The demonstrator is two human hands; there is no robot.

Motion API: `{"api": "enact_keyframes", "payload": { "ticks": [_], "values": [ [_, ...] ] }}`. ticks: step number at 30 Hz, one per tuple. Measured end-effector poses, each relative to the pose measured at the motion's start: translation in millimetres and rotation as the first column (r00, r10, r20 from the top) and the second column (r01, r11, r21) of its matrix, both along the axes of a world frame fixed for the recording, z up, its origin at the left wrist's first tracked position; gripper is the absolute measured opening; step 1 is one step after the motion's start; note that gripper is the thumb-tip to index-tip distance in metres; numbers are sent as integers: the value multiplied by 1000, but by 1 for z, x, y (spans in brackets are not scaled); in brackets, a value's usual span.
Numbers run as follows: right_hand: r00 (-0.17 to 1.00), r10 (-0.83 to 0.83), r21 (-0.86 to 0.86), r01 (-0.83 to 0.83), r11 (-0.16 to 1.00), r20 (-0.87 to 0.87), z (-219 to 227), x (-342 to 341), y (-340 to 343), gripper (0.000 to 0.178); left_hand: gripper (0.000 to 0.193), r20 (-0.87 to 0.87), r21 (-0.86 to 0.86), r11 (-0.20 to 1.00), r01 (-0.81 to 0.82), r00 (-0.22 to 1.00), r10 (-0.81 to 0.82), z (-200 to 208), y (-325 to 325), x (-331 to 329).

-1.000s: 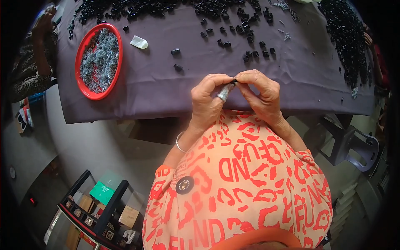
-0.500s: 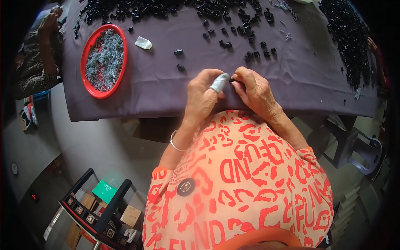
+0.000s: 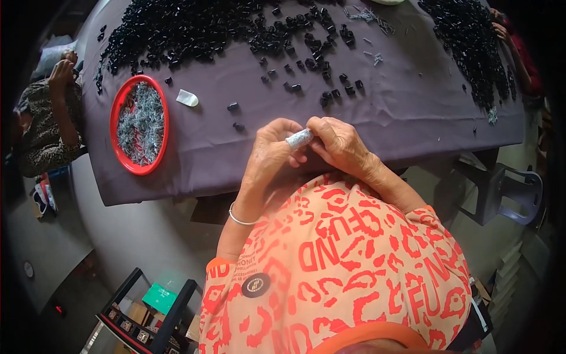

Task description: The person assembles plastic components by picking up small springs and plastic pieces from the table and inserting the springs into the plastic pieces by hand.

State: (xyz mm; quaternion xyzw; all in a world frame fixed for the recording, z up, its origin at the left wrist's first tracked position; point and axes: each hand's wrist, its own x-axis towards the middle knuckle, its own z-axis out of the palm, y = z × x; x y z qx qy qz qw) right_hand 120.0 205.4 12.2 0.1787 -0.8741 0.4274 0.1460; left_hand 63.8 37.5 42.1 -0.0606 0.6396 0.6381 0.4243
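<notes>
Both hands meet just off the table's near edge. My left hand (image 3: 268, 150) is closed with curled fingers, and a pale silvery wrap (image 3: 299, 139) covers its thumb. Against that wrapped tip, my right hand (image 3: 343, 146) is pinched shut; whatever lies between the fingertips is hidden. Two small black plastic pieces (image 3: 233, 106) lie on the cloth beyond my left hand. A red oval basin (image 3: 138, 170) to the left holds a heap of small silvery metal pieces (image 3: 141, 127).
A large pile of black pieces (image 3: 177, 32) spreads across the far side of the dark tablecloth (image 3: 401, 118), with another pile (image 3: 471, 47) at the right. A white rounded tab (image 3: 187, 98) lies near the basin. Other people sit at left and right. A grey plastic chair (image 3: 519, 197) stands right.
The view has shifted, so the table sits lower in the picture. My right fingers have closed over the wrapped thumb tip, and the small black piece they held is now out of sight.
</notes>
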Motion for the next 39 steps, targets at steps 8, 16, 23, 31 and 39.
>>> {"api": "enact_keyframes", "payload": {
  "ticks": [8,16,23,31,39],
  "values": [
    [998,65,-42,-65,997,14,20,-9,4,40,20,15,5,999,-41,999,41,-1,3,4],
    [967,249,126,-241,962,-51,8,-31,-34,51,25,-805,-292,947,135,499,-320,-34,-24,18],
    [962,272,91,-272,958,14,6,-33,-34,56,27,-801,-329,941,80,504,-323,-52,-21,24],
    [974,-183,-79,174,982,-131,5,-48,-24,34,17,-124,31,995,-96,987,99,-7,8,14],
    [943,-268,392,326,860,-196,0,-80,-10,17,11,-475,-103,931,-350,840,263,-5,-12,11]
  ]
}}
